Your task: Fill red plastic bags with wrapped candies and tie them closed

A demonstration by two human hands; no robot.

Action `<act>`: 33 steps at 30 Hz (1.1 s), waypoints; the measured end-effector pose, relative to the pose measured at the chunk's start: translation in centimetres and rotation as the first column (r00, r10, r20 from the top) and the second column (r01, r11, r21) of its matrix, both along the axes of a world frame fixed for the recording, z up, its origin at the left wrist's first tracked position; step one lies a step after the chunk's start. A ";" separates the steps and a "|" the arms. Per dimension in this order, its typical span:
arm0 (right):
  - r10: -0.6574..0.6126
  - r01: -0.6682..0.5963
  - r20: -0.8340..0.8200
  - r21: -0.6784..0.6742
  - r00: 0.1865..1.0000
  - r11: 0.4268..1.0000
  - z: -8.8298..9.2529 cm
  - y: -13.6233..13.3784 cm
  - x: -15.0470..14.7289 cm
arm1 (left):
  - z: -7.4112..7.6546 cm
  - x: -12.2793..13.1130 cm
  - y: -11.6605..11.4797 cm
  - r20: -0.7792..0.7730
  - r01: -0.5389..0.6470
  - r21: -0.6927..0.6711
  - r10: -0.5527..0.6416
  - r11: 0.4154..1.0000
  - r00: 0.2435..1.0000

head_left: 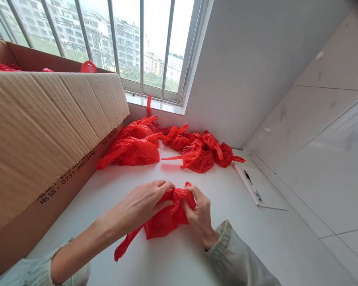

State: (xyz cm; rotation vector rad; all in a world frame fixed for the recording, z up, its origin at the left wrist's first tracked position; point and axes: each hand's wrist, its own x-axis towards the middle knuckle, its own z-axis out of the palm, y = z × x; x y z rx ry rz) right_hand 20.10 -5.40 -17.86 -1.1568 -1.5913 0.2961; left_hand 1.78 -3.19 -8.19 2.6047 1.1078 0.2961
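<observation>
A red plastic bag [167,220] rests on the white tabletop [131,258] between my hands, with one handle trailing out to the lower left. My left hand [155,194] reaches over its upper left side, fingers closed on the gathered plastic. On the right, my right hand [198,208] pinches the bag's upper edge between thumb and fingers. A short red tip sticks up beside the right fingers. What the bag contains, if anything, is hidden.
More red plastic bags [137,151] lie along the wall, several of them knotted [199,157]. A large cardboard box [53,119] with red bags inside stands left. At right are a notebook [265,190] and a black pen [252,184]. Behind is a barred window [141,47].
</observation>
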 end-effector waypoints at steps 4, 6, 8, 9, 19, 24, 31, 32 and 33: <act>-0.001 -0.008 0.123 0.072 0.992 0.997 0.0 -0.1 0.6 | -1.2 -0.7 0.1 0.105 -0.032 -0.025 0.034 0.999 0.994; -0.038 0.024 0.174 0.085 0.984 0.996 0.1 0.0 1.0 | -1.8 -1.3 0.5 0.206 -0.070 -0.019 0.073 0.997 0.976; -0.077 0.067 0.178 0.062 0.981 0.996 0.1 0.1 1.8 | -2.2 -2.0 1.0 0.339 -0.144 -0.011 0.139 0.989 0.930; -0.093 0.088 0.164 0.040 0.982 0.995 0.2 0.1 2.2 | -2.4 -2.5 1.3 0.410 -0.204 -0.018 0.193 0.979 0.891; 0.300 -0.287 -0.008 -0.318 0.954 0.904 2.0 1.0 7.0 | -2.0 -3.7 1.0 0.632 -0.392 -0.134 0.383 0.910 0.674; 0.313 -0.301 -0.019 -0.337 0.949 0.892 2.9 0.9 6.4 | -1.3 -2.4 -0.2 0.419 -0.156 0.288 0.022 0.945 0.908; 0.007 0.007 0.082 -0.170 0.997 0.985 3.3 1.6 2.4 | -1.5 -0.6 1.9 -0.024 0.063 0.488 -0.059 0.871 0.998; -0.017 0.035 0.113 -0.155 0.993 0.987 3.4 1.6 1.8 | -1.4 -0.6 2.2 -0.044 0.072 0.481 -0.058 0.874 0.997; -0.032 0.053 0.144 -0.144 0.989 0.988 3.5 1.7 1.3 | -1.3 -0.7 2.4 -0.042 0.075 0.475 -0.062 0.877 0.997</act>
